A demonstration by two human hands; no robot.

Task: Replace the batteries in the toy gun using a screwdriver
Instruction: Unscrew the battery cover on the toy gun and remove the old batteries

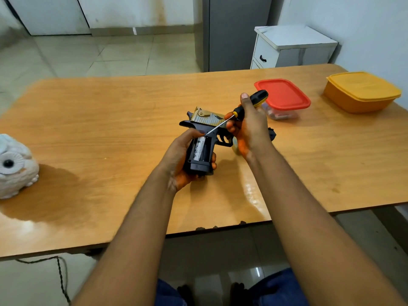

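Note:
The toy gun (206, 129) is black with a gold slide and hangs just above the wooden table (110, 120). My left hand (178, 162) grips its handle from below. The battery compartment in the handle stands uncovered, and a white battery (198, 150) lies inside it. My right hand (248, 127) holds a screwdriver (242, 109) with a black and yellow handle. Its metal tip touches the top end of the battery, next to my left thumb.
A clear box with a red lid (283, 97) stands just behind my right hand. An orange lidded box (362, 91) sits at the far right. A white owl figurine (15, 166) stands at the left edge. A white drawer cabinet (291, 49) lies beyond the table.

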